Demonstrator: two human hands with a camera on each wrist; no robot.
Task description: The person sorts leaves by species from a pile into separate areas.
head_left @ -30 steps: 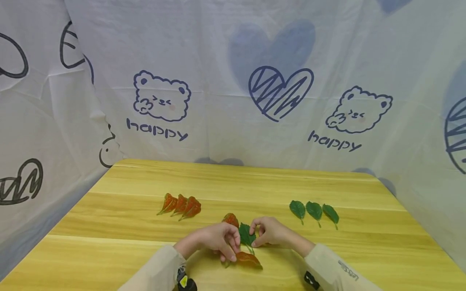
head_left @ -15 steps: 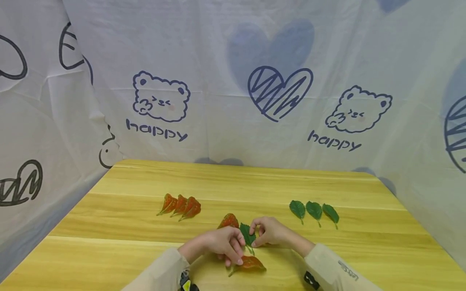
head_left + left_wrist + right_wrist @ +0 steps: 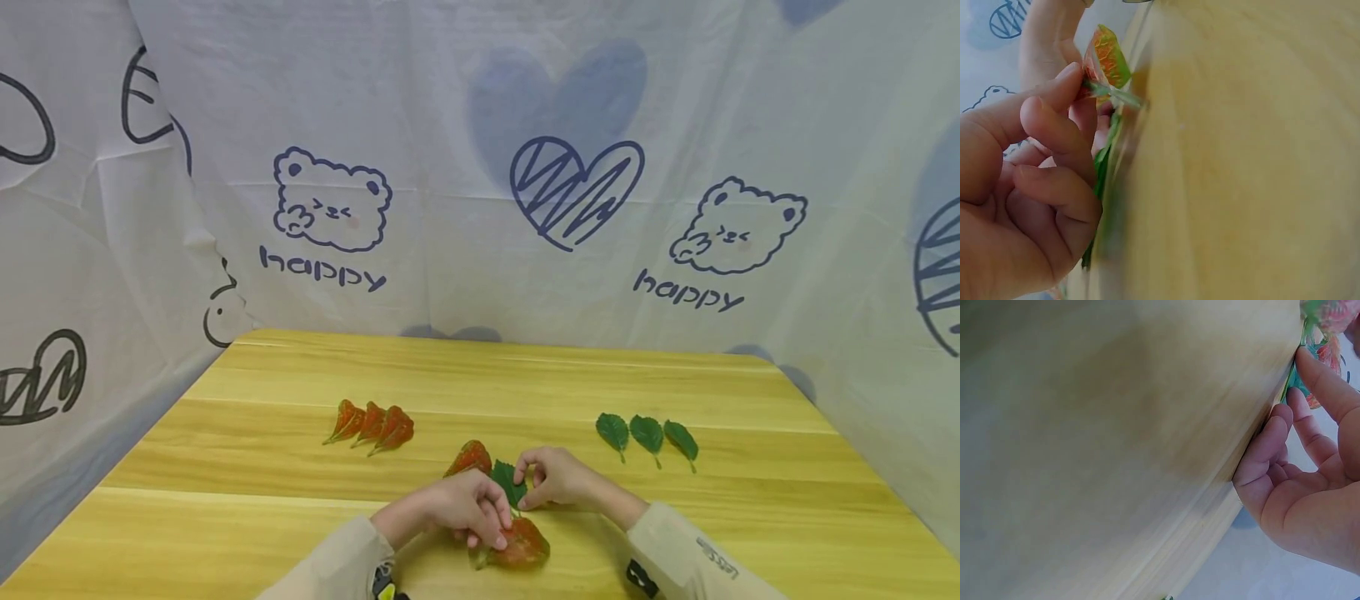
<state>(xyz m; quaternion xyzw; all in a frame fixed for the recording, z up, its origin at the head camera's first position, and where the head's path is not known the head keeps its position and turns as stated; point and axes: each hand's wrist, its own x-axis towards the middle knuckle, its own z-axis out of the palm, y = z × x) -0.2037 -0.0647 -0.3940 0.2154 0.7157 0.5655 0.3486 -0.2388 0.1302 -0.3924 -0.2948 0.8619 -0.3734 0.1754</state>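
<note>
The red-orange leaf [image 3: 527,546] is located at the near side of the worktop [image 3: 262,508], nearer the person than the green leaf [image 3: 507,476]. It is tilted, its stem directed to the left; contact with the worktop cannot be determined. The left hand [image 3: 471,504] grasps this leaf between thumb and forefinger, near the stem end. The remaining fingers are bent.

The right hand [image 3: 557,480] holds the green leaf at its right edge with the tips of a bent thumb and forefinger. A second red leaf [image 3: 471,456] lies just beyond the left hand, partly covered by it, to the left of the green leaf.

Farther out, three red leaves [image 3: 393,428] overlap in a row at the left; three green leaves [image 3: 646,434] form a row at the right. Both forearms carry pale sleeves [image 3: 330,562]. Behind the worktop hangs a white cloth [image 3: 450,283] printed with hearts, bear heads and "happy".
</note>
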